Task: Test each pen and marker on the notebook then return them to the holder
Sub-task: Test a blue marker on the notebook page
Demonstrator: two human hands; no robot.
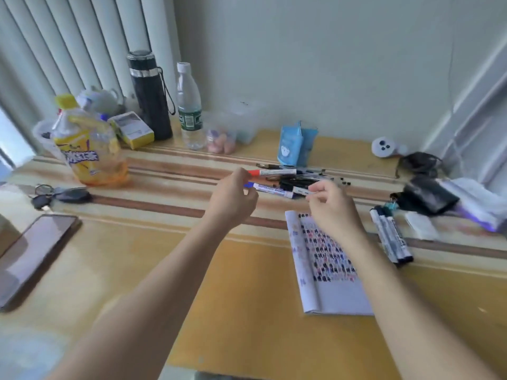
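I hold the blue-capped whiteboard marker (271,190) level at centre frame, just above the pile of pens (297,182). My left hand (233,193) pinches the cap end and my right hand (329,204) the tail, one narrow grip per end (to pull the cap, I judge). The barrel is white with dark lettering. The notebook (337,292) lies open at lower right on the counter (219,283).

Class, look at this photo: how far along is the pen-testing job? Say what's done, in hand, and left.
Done: the notebook page already carries test marks, and two markers lie beside it. In hand: the left hand and right hand hold a blue-capped marker by its ends. Left: the pile of pens behind it lies loose on the table, not put away.
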